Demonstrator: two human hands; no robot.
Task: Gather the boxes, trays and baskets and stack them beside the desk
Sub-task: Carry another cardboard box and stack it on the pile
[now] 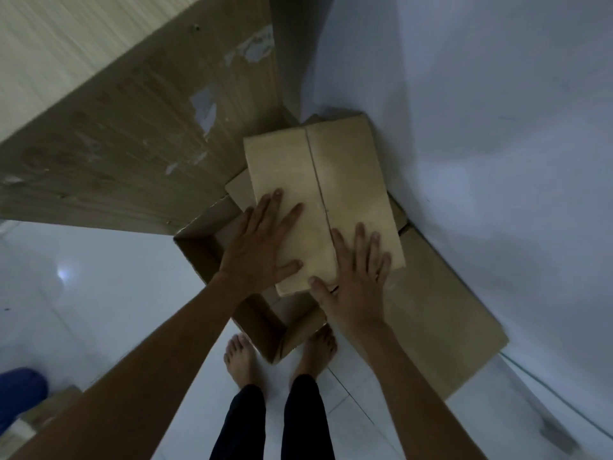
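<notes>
While both palms lay flat on the closed box, the step in hand looked to be the seating of that box on the pile, not a fresh pickup. The left hand rested on the box's near left part and the right hand on its near right corner. Neither grip was curled round anything. The fingers were straight and a little spread, pressing down on the top face, with each thumb lying near the front edge.

The closed box sat on top of an open box, whose flaps stood up on the near and left sides. It lay skewed across the opening, not square to it. To the right, a large brown cardboard piece lay against the wall; whether it was a flattened box or a whole one could not be told. The pile stood on the floor, in the corner between the wall and the desk's side panel, below the tabletop. The person's bare feet stood just in front of the open box.

Judged from this, the next move called for a small push or turn to square the top box over its support, so that it would not tip, and then for letting go. More cardboard at the lower left edge suggested that gathering was not yet finished.
</notes>
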